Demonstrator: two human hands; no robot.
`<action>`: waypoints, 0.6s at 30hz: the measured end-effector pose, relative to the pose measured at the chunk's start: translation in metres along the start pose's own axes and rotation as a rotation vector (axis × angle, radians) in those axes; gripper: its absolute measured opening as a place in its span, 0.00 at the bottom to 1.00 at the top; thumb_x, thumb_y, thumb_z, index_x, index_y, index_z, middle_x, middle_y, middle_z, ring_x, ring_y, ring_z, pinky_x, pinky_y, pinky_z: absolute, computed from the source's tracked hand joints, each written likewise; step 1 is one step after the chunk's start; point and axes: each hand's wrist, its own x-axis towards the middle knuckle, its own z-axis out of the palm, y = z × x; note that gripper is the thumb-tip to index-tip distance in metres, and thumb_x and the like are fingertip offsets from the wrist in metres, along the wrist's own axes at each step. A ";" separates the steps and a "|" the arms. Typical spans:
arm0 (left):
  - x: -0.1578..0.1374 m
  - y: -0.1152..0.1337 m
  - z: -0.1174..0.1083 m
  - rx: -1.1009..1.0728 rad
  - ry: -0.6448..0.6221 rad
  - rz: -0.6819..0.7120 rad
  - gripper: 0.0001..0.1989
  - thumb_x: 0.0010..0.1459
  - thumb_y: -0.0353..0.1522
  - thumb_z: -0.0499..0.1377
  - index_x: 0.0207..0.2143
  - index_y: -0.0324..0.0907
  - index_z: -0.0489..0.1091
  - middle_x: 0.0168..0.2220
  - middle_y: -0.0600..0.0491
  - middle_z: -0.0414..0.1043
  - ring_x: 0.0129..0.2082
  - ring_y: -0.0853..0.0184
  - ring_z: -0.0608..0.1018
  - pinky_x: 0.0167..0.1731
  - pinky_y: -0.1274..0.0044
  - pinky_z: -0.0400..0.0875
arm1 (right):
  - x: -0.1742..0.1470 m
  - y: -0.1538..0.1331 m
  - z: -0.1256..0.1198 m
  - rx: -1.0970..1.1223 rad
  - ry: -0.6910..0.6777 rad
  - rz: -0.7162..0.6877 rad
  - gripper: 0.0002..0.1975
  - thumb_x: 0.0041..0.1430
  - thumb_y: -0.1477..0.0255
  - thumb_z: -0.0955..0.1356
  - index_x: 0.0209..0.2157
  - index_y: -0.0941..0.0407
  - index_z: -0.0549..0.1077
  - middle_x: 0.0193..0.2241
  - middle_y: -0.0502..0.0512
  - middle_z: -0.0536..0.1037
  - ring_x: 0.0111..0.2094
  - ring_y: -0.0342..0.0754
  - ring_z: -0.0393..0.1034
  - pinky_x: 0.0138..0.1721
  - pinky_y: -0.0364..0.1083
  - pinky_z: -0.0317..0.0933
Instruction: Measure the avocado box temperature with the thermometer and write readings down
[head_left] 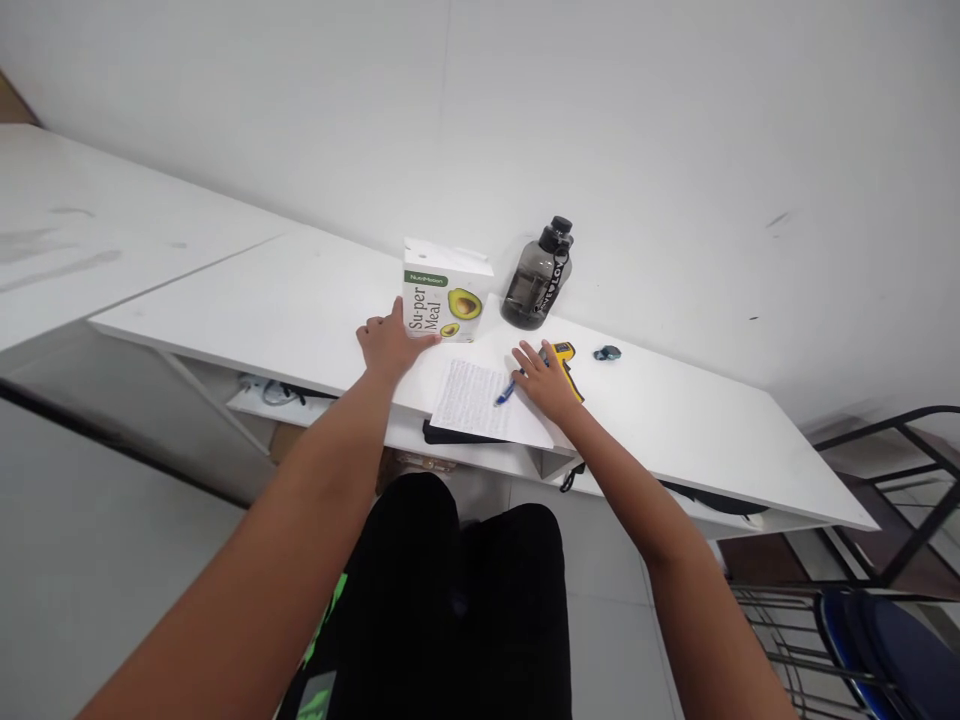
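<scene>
A white food carton (pixel 450 292) printed "Su-per Meal" with avocado pictures stands upright on the desk. My left hand (pixel 391 345) is at its lower left corner, thumb along the bottom front and index finger along the side, fingers apart. My right hand (pixel 551 385) rests with spread fingers over the desk, beside a blue pen (pixel 505 392) and partly over a yellow and black handheld device (pixel 562 351), perhaps an infrared thermometer. The pen lies across a sheet of paper (pixel 472 400) covered in small writing. What is under the right palm is hidden.
A dark see-through water bottle (pixel 534 280) stands against the wall behind the paper. A small dark object (pixel 607 353) lies to the right. Under the white desktop (pixel 247 300), an open shelf holds cables (pixel 277 390). Blue stools (pixel 885 640) and a black metal frame (pixel 892 440) are at right.
</scene>
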 end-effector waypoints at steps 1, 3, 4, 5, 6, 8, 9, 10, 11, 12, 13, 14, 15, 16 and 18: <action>-0.001 0.000 0.000 -0.001 0.003 0.002 0.50 0.48 0.58 0.60 0.68 0.45 0.56 0.55 0.38 0.74 0.60 0.41 0.66 0.57 0.55 0.56 | 0.001 0.000 -0.002 0.024 0.027 -0.007 0.13 0.68 0.79 0.61 0.43 0.56 0.76 0.62 0.64 0.72 0.68 0.59 0.57 0.68 0.70 0.44; -0.002 0.001 -0.001 -0.003 0.010 0.006 0.50 0.48 0.58 0.60 0.68 0.45 0.56 0.54 0.38 0.74 0.59 0.41 0.67 0.57 0.55 0.56 | 0.001 0.000 -0.005 0.092 0.121 0.068 0.12 0.69 0.78 0.60 0.42 0.57 0.75 0.59 0.65 0.75 0.66 0.58 0.61 0.67 0.68 0.47; -0.003 0.002 -0.002 -0.006 0.013 0.008 0.49 0.48 0.58 0.60 0.68 0.45 0.56 0.54 0.39 0.74 0.59 0.41 0.67 0.57 0.56 0.56 | -0.001 -0.001 -0.007 0.141 0.183 0.146 0.11 0.70 0.76 0.60 0.42 0.57 0.74 0.56 0.66 0.77 0.63 0.58 0.65 0.66 0.66 0.50; -0.003 0.002 -0.003 -0.010 0.017 0.008 0.49 0.48 0.58 0.61 0.67 0.45 0.56 0.54 0.39 0.74 0.59 0.42 0.67 0.57 0.56 0.56 | -0.003 -0.003 -0.007 0.202 0.249 0.249 0.11 0.69 0.74 0.60 0.43 0.57 0.73 0.52 0.66 0.78 0.58 0.58 0.69 0.62 0.65 0.55; -0.004 0.003 -0.003 -0.013 0.016 0.006 0.49 0.48 0.57 0.61 0.67 0.45 0.56 0.54 0.39 0.74 0.59 0.42 0.67 0.57 0.57 0.56 | -0.006 -0.005 -0.006 0.277 0.317 0.372 0.10 0.69 0.72 0.60 0.43 0.56 0.71 0.46 0.65 0.80 0.52 0.58 0.72 0.57 0.62 0.61; -0.005 0.004 -0.004 -0.016 0.009 -0.001 0.49 0.48 0.57 0.61 0.67 0.44 0.57 0.54 0.39 0.74 0.59 0.42 0.67 0.57 0.57 0.56 | -0.013 -0.012 -0.001 0.448 0.454 0.641 0.10 0.67 0.68 0.60 0.44 0.55 0.68 0.36 0.59 0.79 0.38 0.54 0.74 0.44 0.55 0.66; -0.005 0.004 -0.004 -0.015 0.005 -0.004 0.49 0.48 0.57 0.61 0.67 0.44 0.57 0.55 0.39 0.74 0.59 0.42 0.67 0.57 0.57 0.56 | -0.017 -0.016 0.002 0.528 0.524 0.767 0.10 0.66 0.65 0.60 0.43 0.54 0.67 0.32 0.55 0.77 0.33 0.52 0.71 0.38 0.52 0.65; -0.005 0.005 -0.004 -0.013 0.001 -0.010 0.50 0.48 0.57 0.60 0.68 0.44 0.56 0.55 0.39 0.74 0.60 0.42 0.67 0.57 0.57 0.56 | -0.020 -0.020 0.006 0.593 0.596 0.880 0.09 0.65 0.63 0.61 0.41 0.53 0.65 0.28 0.51 0.74 0.29 0.50 0.68 0.33 0.49 0.63; -0.004 0.005 -0.003 -0.011 -0.001 -0.017 0.51 0.48 0.58 0.60 0.69 0.42 0.54 0.56 0.38 0.73 0.60 0.42 0.67 0.58 0.57 0.56 | -0.022 -0.024 0.010 0.637 0.666 0.967 0.09 0.64 0.60 0.62 0.38 0.52 0.63 0.26 0.48 0.71 0.26 0.48 0.65 0.31 0.47 0.61; -0.004 0.004 -0.002 -0.009 0.001 -0.026 0.54 0.48 0.58 0.60 0.70 0.41 0.51 0.57 0.37 0.72 0.61 0.42 0.66 0.58 0.57 0.56 | -0.024 -0.027 0.013 0.657 0.725 1.016 0.11 0.63 0.58 0.63 0.35 0.51 0.62 0.24 0.45 0.67 0.25 0.47 0.63 0.30 0.46 0.60; -0.003 0.004 -0.001 -0.008 0.007 -0.037 0.56 0.47 0.58 0.61 0.71 0.39 0.47 0.58 0.36 0.71 0.61 0.42 0.66 0.59 0.57 0.55 | -0.025 -0.030 0.015 0.661 0.763 1.019 0.14 0.62 0.56 0.64 0.31 0.50 0.59 0.22 0.44 0.65 0.25 0.46 0.61 0.30 0.46 0.59; -0.003 0.004 0.000 -0.008 0.014 -0.050 0.59 0.47 0.58 0.61 0.71 0.37 0.44 0.59 0.34 0.70 0.61 0.42 0.66 0.59 0.57 0.55 | -0.025 -0.031 0.015 0.657 0.774 0.976 0.16 0.62 0.55 0.64 0.28 0.50 0.58 0.21 0.44 0.63 0.25 0.46 0.60 0.31 0.46 0.60; -0.003 0.004 0.001 -0.009 0.020 -0.059 0.61 0.46 0.58 0.61 0.72 0.35 0.41 0.60 0.33 0.69 0.62 0.42 0.66 0.60 0.58 0.54 | -0.025 -0.032 0.015 0.651 0.761 0.895 0.18 0.63 0.54 0.63 0.25 0.50 0.57 0.21 0.45 0.63 0.26 0.46 0.61 0.33 0.47 0.60; -0.003 0.004 0.002 -0.010 0.023 -0.065 0.62 0.46 0.58 0.61 0.72 0.34 0.39 0.61 0.33 0.68 0.62 0.43 0.65 0.60 0.58 0.54 | -0.024 -0.033 0.014 0.649 0.730 0.792 0.20 0.64 0.53 0.62 0.24 0.50 0.57 0.22 0.47 0.64 0.27 0.47 0.62 0.35 0.48 0.61; -0.003 0.004 0.001 0.000 0.012 -0.056 0.58 0.47 0.58 0.60 0.70 0.37 0.45 0.60 0.35 0.69 0.61 0.43 0.66 0.60 0.58 0.55 | -0.023 -0.033 0.010 0.673 0.659 0.653 0.20 0.66 0.53 0.58 0.26 0.50 0.62 0.27 0.52 0.70 0.33 0.50 0.67 0.40 0.50 0.63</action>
